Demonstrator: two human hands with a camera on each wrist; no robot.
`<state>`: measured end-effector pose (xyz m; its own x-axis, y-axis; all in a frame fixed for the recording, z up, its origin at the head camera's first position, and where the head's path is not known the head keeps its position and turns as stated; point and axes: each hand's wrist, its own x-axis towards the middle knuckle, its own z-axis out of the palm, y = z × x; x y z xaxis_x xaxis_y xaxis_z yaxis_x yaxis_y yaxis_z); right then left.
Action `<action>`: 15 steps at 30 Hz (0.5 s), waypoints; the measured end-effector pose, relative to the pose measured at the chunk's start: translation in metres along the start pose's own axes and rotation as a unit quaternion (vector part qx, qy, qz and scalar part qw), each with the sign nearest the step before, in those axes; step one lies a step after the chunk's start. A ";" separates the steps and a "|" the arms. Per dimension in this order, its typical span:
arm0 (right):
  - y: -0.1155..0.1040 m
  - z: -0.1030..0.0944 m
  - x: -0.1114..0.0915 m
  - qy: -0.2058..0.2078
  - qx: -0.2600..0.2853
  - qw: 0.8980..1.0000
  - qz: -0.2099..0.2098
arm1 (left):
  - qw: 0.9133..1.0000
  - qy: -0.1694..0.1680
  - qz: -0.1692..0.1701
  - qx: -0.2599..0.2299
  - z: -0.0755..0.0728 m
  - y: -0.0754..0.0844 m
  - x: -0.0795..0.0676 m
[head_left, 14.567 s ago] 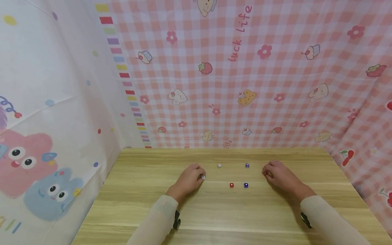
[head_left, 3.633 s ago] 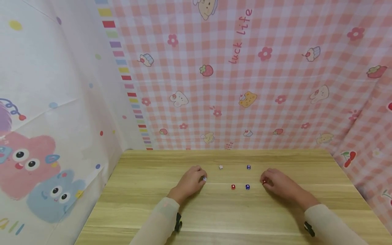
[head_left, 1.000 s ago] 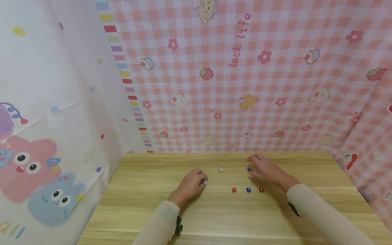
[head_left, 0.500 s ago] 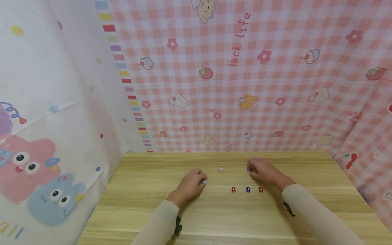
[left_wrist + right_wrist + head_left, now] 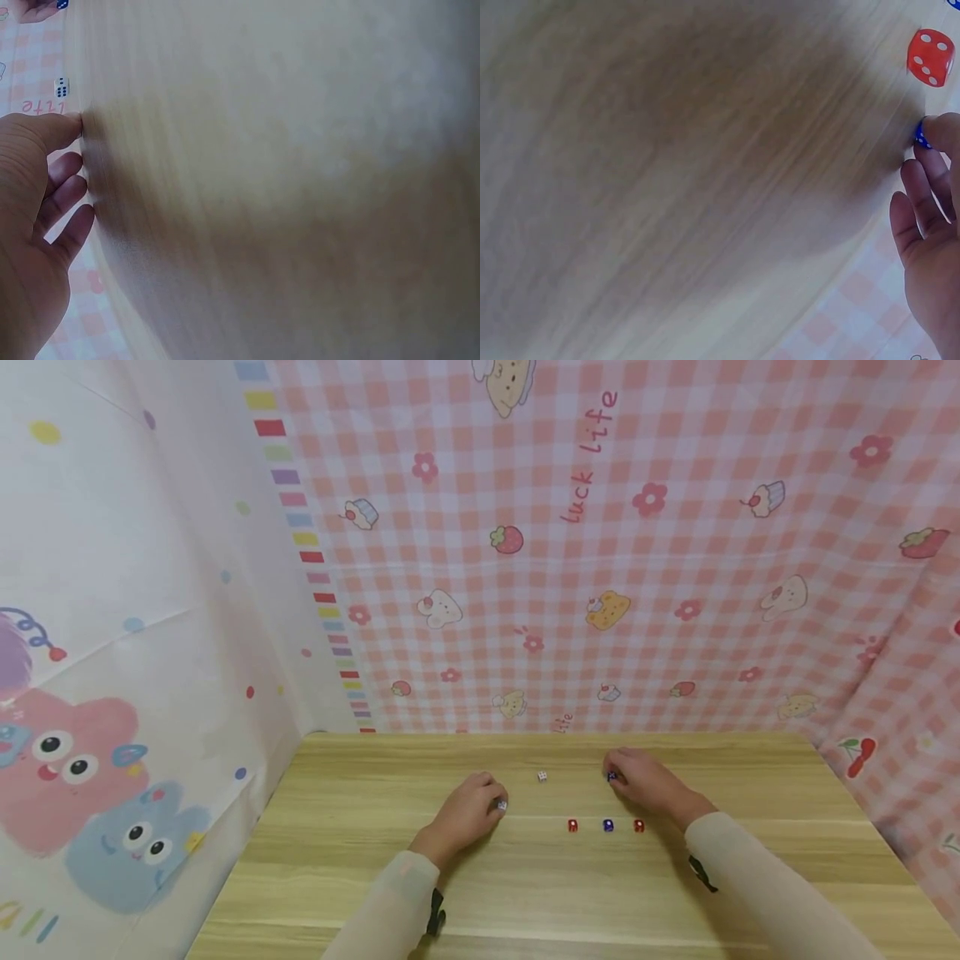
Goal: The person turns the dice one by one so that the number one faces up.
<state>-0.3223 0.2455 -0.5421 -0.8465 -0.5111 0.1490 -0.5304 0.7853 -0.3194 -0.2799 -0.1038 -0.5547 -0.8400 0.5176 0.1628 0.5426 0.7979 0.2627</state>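
My left hand pinches a white die low at the table, left of the other dice; in the left wrist view that die is hidden behind the thumb. Between thumb and fingertips, my right hand grips a dark blue die at the back right. Another white die rests on the table between the two hands. Nearer the front, a red die, a blue die and a second red die form a row, each with one white pip on top.
The wooden table ends at a pink checked cloth hanging behind it. A white printed cloth hangs along the left side. Both forearms reach in from the front.
The red die my right hand held earlier now lies at the row's right end. That hand has moved back and left, its fingers closing on the rear blue die. The left hand stays put.
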 end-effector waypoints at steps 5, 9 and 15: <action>0.000 0.000 0.000 -0.004 -0.002 1.000 0.003 | 1.000 -0.005 -0.001 -0.001 -0.002 0.000 -0.001; 0.002 0.001 0.000 0.005 -0.020 1.000 -0.010 | 1.000 -0.006 -0.002 -0.004 -0.001 -0.001 0.000; 0.002 0.001 -0.001 0.021 -0.043 0.998 -0.040 | 1.000 -0.004 0.001 -0.005 0.001 -0.002 0.000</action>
<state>-0.3229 0.2471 -0.5439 -0.8021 -0.5593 0.2095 -0.5961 0.7712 -0.2233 -0.2806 -0.1049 -0.5558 -0.8391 0.5215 0.1549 0.5437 0.7943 0.2712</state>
